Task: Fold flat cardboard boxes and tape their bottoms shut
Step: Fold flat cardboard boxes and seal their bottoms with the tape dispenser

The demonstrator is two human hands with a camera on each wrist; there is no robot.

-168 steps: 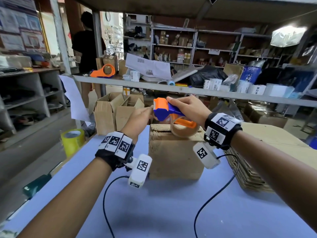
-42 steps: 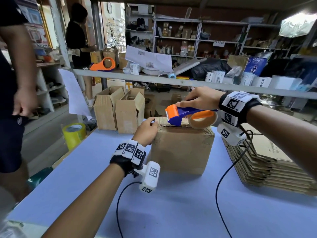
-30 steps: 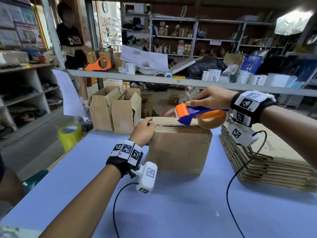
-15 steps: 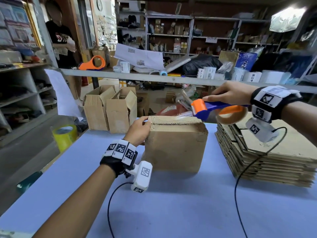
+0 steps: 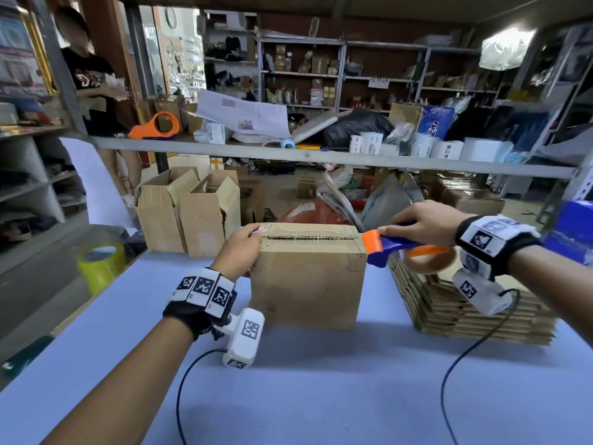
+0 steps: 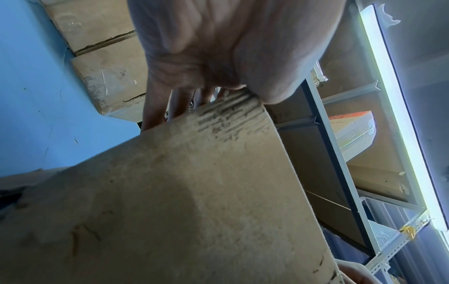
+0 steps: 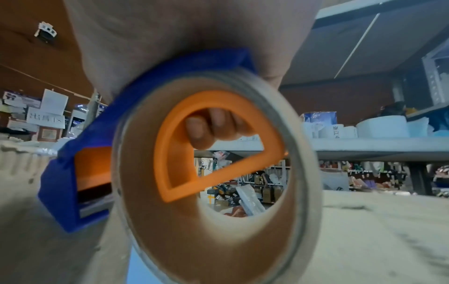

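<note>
A brown cardboard box (image 5: 308,274) stands on the blue table (image 5: 321,387), its taped flap seam facing up. My left hand (image 5: 240,248) grips its top left corner, thumb on top and fingers down the side; the left wrist view shows the fingers (image 6: 165,107) behind the box wall (image 6: 182,192). My right hand (image 5: 420,224) holds a blue and orange tape dispenser (image 5: 394,247) against the box's top right corner. Its tape roll (image 7: 213,173) fills the right wrist view, with my fingers (image 7: 211,130) curled through the orange handle.
A stack of flat cardboard boxes (image 5: 475,309) lies right of the box, under my right wrist. Two open boxes (image 5: 189,216) stand at the back left. A yellow tape roll (image 5: 99,264) sits by the left edge. A person (image 5: 93,85) stands beyond the metal shelf (image 5: 321,155).
My right hand has drawn the dispenser rightwards along the box's top, from the middle to the right corner, and lowered it there. My left hand has stayed on the left corner.
</note>
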